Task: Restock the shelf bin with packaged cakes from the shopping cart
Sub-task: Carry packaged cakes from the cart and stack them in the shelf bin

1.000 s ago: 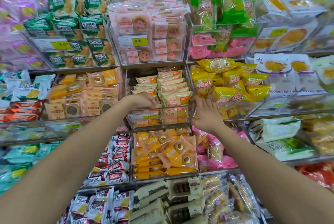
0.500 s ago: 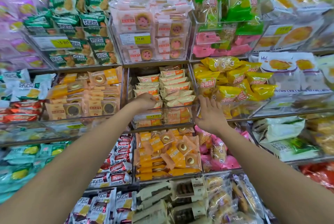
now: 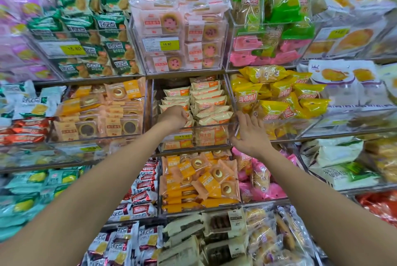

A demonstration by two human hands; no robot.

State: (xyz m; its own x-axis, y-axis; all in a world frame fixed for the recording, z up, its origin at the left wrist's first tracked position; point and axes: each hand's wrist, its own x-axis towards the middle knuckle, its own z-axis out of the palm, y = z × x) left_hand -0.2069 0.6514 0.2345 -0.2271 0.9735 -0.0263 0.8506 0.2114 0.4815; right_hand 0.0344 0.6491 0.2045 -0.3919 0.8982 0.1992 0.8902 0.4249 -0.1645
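Where the shelving (image 3: pixel 189 72) fills the whole view, clear bins of packaged snacks stand in rows on several levels. At centre sits the clear shelf bin (image 3: pixel 214 127), holding two stacks of cream-and-orange packaged cakes (image 3: pixel 211 104); a yellow price tag (image 3: pixel 183 136) is fixed to its front wall. Just right of it lies a bin of yellow packets (image 3: pixel 277 98), and directly below it a bin of orange ring-cake packs (image 3: pixel 202 177). Both bare forearms reach up from the lower corners. The right hand (image 3: pixel 250 133) lies against the bin's right front corner, fingers straight and slightly spread, gripping nothing. The left hand (image 3: pixel 174 116) rests on the left stack inside the bin, fingers curled onto a cake pack; whether it actually grips the pack cannot be told.
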